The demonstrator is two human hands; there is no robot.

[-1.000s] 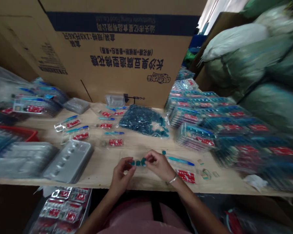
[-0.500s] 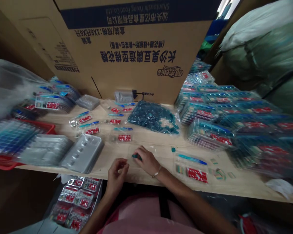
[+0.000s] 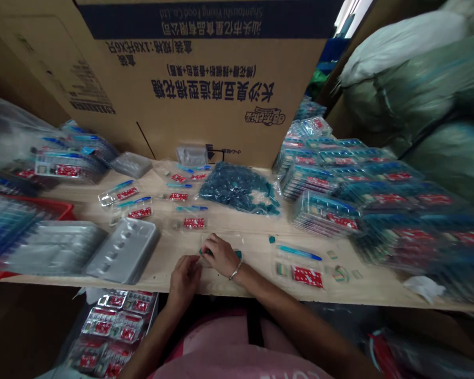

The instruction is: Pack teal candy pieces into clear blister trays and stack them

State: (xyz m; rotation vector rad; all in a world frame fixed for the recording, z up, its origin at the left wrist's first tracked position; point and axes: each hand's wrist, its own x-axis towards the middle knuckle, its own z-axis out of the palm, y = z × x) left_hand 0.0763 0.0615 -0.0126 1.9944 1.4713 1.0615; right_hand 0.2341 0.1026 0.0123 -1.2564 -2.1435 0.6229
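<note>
My right hand (image 3: 220, 256) presses down on a small teal plastic piece (image 3: 207, 252) at the edge of a clear plastic blister (image 3: 225, 247) lying on the wooden table (image 3: 174, 279). My left hand (image 3: 185, 280) is curled just beside it, and its fingertips are partly hidden. Another teal piece (image 3: 239, 254) shows past my right wrist, and a loose one (image 3: 272, 239) lies farther right. Beyond that are a blue pen-shaped item (image 3: 299, 253) and a red printed card (image 3: 307, 276). A clear bag of teal pieces (image 3: 239, 188) sits behind my hands.
Grey plastic trays (image 3: 122, 250) lie to my left, beside a red basket (image 3: 59, 210). Stacked blister packs (image 3: 324, 213) rise on the right, before bulging green sacks (image 3: 411, 89). A large cardboard sheet (image 3: 205, 89) stands behind the table. More packs (image 3: 110, 329) sit below its front edge.
My hands have come back together after being apart, and my right hand has moved left onto the blister. The row of teal pieces held earlier is now mostly hidden. My view has shifted slightly.
</note>
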